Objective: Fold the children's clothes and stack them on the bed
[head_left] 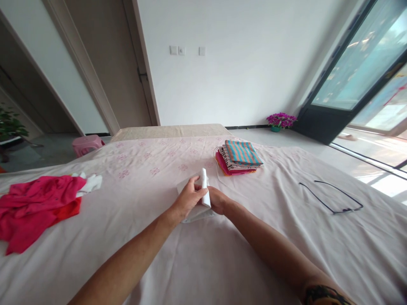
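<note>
A small white cloth (203, 190) lies partly folded in the middle of a pale pink sheet (152, 237) spread over a bed. My left hand (188, 197) grips the raised fold of the white cloth, fingers curled round its edge. Under that fold my right hand (218, 200) also holds the cloth, its fingers mostly hidden. A stack of folded cloths (238, 157), the top one striped teal and orange, sits just beyond my hands to the right.
A heap of magenta and red clothes (34, 207) with a white piece (90, 183) lies at the left. A thin black cord (333, 199) loops on the sheet at right. Beyond the bed are a pink stool (86, 144), potted purple flowers (280, 121) and a glass door (359, 76).
</note>
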